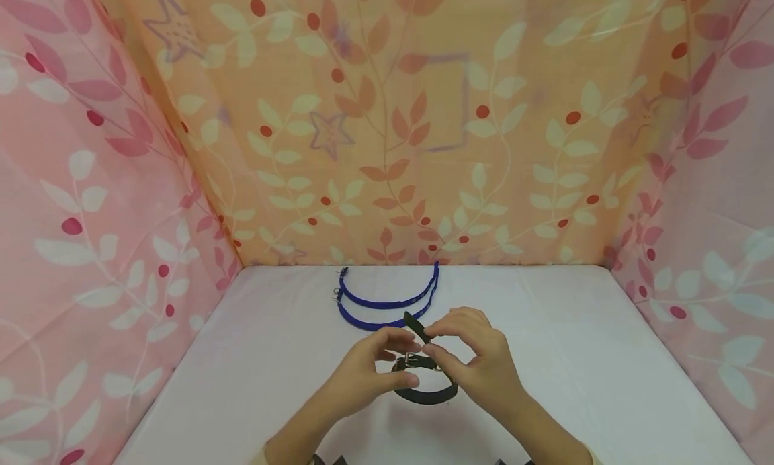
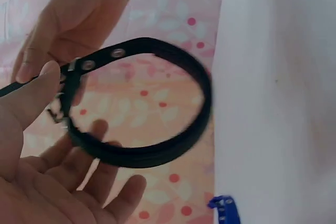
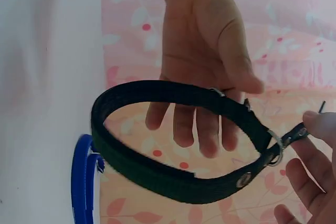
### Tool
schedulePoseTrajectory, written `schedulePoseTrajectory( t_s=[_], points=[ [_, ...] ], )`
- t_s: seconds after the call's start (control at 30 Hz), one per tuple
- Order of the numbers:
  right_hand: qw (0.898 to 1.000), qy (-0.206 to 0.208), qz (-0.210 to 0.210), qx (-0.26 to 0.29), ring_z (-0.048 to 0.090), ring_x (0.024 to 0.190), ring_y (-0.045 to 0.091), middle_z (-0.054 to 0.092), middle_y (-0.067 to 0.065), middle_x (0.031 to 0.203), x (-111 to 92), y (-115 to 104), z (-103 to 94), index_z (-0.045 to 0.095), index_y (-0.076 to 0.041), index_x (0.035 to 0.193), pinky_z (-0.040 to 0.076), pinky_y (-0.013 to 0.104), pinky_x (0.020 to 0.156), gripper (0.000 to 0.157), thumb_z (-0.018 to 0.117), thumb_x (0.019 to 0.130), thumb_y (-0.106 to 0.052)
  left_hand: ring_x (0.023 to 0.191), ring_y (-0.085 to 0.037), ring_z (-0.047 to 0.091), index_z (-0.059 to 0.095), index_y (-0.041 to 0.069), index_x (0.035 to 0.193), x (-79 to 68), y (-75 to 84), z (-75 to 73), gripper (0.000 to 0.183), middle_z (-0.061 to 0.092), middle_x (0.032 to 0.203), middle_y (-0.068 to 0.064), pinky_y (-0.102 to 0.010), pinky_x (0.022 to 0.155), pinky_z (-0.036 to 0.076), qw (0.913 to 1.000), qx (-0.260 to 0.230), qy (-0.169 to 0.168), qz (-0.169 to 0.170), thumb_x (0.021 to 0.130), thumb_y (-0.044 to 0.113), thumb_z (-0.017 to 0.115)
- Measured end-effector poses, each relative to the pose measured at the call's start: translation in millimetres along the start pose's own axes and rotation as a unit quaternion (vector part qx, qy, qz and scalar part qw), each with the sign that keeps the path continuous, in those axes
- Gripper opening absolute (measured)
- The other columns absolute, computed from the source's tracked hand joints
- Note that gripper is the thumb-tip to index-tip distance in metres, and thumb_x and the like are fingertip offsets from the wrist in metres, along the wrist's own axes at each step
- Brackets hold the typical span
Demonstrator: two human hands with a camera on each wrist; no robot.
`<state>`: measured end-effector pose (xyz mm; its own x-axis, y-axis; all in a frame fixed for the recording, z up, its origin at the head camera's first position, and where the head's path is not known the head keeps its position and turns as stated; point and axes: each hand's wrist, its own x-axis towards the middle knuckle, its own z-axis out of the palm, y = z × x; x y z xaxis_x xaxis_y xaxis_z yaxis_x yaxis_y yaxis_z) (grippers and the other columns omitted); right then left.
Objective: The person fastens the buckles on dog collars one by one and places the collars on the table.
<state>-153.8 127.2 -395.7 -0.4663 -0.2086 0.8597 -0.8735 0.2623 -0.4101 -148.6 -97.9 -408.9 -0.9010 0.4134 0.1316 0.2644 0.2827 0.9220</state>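
A dark green collar [image 1: 428, 397] with metal eyelets is bent into a loop between the two hands. My left hand [image 1: 375, 367] holds its buckle side between thumb and fingers; in the right wrist view those fingers [image 3: 184, 127] stretch behind the band. With thumb and fingertips, my right hand [image 1: 478, 347] pinches the strap's free end [image 1: 414, 325], which points up and away. The right wrist view shows a metal ring [image 3: 280, 156] where the strap passes through, with an eyelet [image 3: 244, 180] close by. In the left wrist view the loop [image 2: 207, 98] hangs rounded.
Two blue collars [image 1: 387, 306] lie curved on the white table [image 1: 290, 357] beyond the hands, metal fittings at their left ends. Leaf-patterned cloth walls stand at the back [image 1: 387, 115], left [image 1: 91, 250] and right [image 1: 713, 250].
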Motion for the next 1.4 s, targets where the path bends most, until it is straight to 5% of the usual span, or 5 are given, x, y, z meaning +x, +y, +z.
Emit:
schedulePoseTrajectory(
  t_s=[0.2, 0.47, 0.63, 0.93, 1.4],
  points=[
    [0.999, 0.044, 0.012, 0.020, 0.066, 0.095, 0.017, 0.076, 0.002, 0.093, 0, -2, 0.2, 0.076, -0.011, 0.103, 0.044, 0.030, 0.106, 0.044, 0.087, 0.066, 0.011, 0.097, -0.020, 0.071, 0.066, 0.008, 0.119, 3.3, -5.6, 6.5, 0.035, 0.073, 0.106, -0.007, -0.025, 0.085, 0.057, 0.9923, -0.117, -0.025, -0.029, 0.089, 0.017, 0.082],
    [0.998, 0.062, 0.009, 0.008, 0.065, 0.099, 0.020, 0.076, 0.004, 0.094, 2, -2, -1.6, 0.077, -0.009, 0.103, 0.044, 0.029, 0.104, 0.045, 0.087, 0.064, 0.011, 0.087, -0.017, 0.066, 0.073, 0.017, 0.116, -1.5, -1.0, 7.9, 0.033, 0.072, 0.105, -0.009, -0.023, 0.076, 0.056, 0.9943, -0.096, 0.045, -0.012, 0.086, 0.026, 0.084],
    [0.998, 0.054, -0.004, 0.008, 0.064, 0.097, 0.021, 0.075, 0.004, 0.094, 6, -2, -6.1, 0.078, -0.010, 0.104, 0.043, 0.029, 0.104, 0.040, 0.084, 0.069, 0.009, 0.094, -0.020, 0.071, 0.075, 0.018, 0.115, -4.7, 5.5, 8.2, 0.034, 0.076, 0.108, -0.004, -0.028, 0.083, 0.060, 0.9858, -0.135, 0.100, -0.003, 0.083, 0.017, 0.087],
    [1.000, 0.001, -0.023, -0.001, 0.060, 0.098, 0.021, 0.073, 0.000, 0.093, 11, 5, -19.7, 0.079, -0.016, 0.102, 0.039, 0.029, 0.103, 0.041, 0.082, 0.069, 0.008, 0.095, -0.019, 0.074, 0.075, 0.009, 0.110, -8.0, 8.6, 6.9, 0.033, 0.077, 0.107, -0.011, -0.033, 0.084, 0.061, 0.9744, -0.171, 0.142, 0.033, 0.079, 0.008, 0.088],
    [0.992, -0.107, -0.069, -0.020, 0.057, 0.099, 0.017, 0.067, -0.012, 0.092, 14, 8, -28.9, 0.080, -0.022, 0.095, 0.036, 0.032, 0.099, 0.037, 0.081, 0.069, 0.004, 0.092, -0.024, 0.074, 0.081, 0.010, 0.102, -12.4, 15.3, 3.9, 0.029, 0.072, 0.101, -0.010, -0.034, 0.079, 0.062, 0.9774, -0.136, 0.156, 0.042, 0.075, 0.010, 0.091]
  ],
)
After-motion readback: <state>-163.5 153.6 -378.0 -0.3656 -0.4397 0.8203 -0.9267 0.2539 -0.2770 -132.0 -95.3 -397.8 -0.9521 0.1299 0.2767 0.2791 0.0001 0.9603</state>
